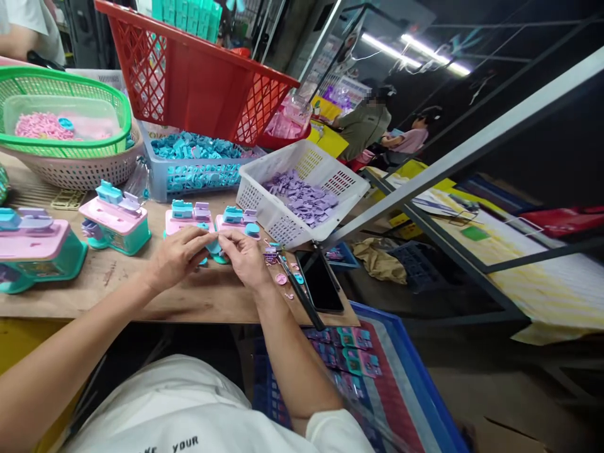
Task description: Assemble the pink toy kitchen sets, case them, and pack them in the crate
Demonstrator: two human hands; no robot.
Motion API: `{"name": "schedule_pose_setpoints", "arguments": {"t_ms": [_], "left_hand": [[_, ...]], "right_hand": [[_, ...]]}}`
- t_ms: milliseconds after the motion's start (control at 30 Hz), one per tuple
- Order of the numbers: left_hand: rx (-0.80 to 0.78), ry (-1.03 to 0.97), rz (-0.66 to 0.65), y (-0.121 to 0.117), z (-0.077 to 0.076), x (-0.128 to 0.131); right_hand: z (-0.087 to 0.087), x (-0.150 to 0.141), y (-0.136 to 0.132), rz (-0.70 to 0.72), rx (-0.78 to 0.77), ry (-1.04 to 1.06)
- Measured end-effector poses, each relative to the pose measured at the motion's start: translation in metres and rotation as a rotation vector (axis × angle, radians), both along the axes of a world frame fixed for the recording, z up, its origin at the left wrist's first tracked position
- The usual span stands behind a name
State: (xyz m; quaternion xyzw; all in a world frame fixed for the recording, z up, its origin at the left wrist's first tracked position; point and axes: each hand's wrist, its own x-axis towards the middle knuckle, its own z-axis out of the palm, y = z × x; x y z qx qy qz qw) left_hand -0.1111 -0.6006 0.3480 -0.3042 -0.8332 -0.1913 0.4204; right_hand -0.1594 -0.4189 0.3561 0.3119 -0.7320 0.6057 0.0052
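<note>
2 hands, left (178, 257) and right (244, 257), fingertips together at 1 small blue piece (213, 243). Landmark: white basket (264, 207) on counter (189, 306); piece left of it, phone (321, 281) below it.

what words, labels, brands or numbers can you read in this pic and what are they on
"KE YOUR" on the white shirt; anything before "KE" can't be made out.
Lettering at the back left corner of the light-blue basket: too blurred to read.
Printed panels on the pink-and-green toys: too small to tell whether they carry words.
No other text is readable.
</note>
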Motion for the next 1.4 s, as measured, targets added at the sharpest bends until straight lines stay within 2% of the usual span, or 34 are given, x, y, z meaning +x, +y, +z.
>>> {"name": "schedule_pose_setpoints", "arguments": {"t_ms": [100, 167, 300, 367, 500, 767, 1000, 1167, 1300, 1400], "left_hand": [[-0.030, -0.053, 0.151, -0.015, 0.010, -0.013], [-0.104, -0.130, 0.247, -0.022, 0.018, -0.022], [-0.281, -0.264, 0.284, -0.027, 0.030, -0.039], [-0.310, -0.296, 0.261, -0.028, 0.033, -0.043], [-0.243, -0.288, 0.190, -0.032, 0.034, -0.044], [-0.237, -0.215, 0.144, -0.034, 0.030, -0.043], [-0.189, -0.179, 0.078, -0.035, 0.030, -0.040], [-0.195, -0.189, 0.033, -0.035, 0.022, -0.034], [-0.222, -0.182, 0.053, -0.030, 0.017, -0.035], [-0.279, -0.231, 0.101, -0.027, 0.021, -0.028]], "right_hand": [[0.010, -0.004, -0.009, -0.101, 0.072, 0.326], [0.014, -0.012, -0.012, -0.102, 0.176, 0.530], [0.015, -0.039, -0.016, -0.083, 0.400, 0.779], [0.013, -0.049, -0.017, -0.079, 0.449, 0.807], [0.008, -0.057, -0.018, -0.077, 0.475, 0.800], [-0.002, -0.058, -0.017, -0.106, 0.480, 0.866], [-0.002, -0.055, -0.014, -0.097, 0.450, 0.917], [-0.005, -0.043, -0.015, -0.158, 0.473, 0.952], [-0.006, -0.037, -0.019, -0.252, 0.518, 0.941], [-0.003, -0.033, -0.019, -0.258, 0.548, 0.910]]}}
